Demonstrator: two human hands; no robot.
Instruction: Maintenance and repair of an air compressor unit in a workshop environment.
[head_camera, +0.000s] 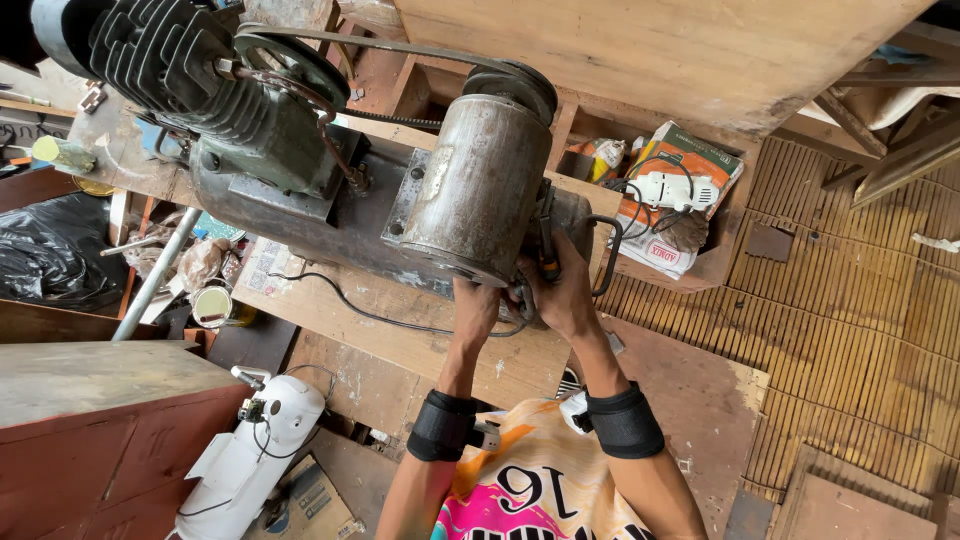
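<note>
Hands, left (474, 312) and right (562, 292), grip the near end of a dull, scuffed grey cylindrical motor (470, 190).

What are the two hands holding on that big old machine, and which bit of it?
The left hand touches the lower end rim of the grey motor. The right hand grips an orange-handled tool by its handle, beside the motor's end.

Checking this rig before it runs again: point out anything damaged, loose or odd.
The motor casing is rusty and stained, and the tank under it is grimy. A black cable trails loose across the board. Both hands, left and right, work at the motor's end. The belt sits on both pulleys; nothing looks spilled.
</note>
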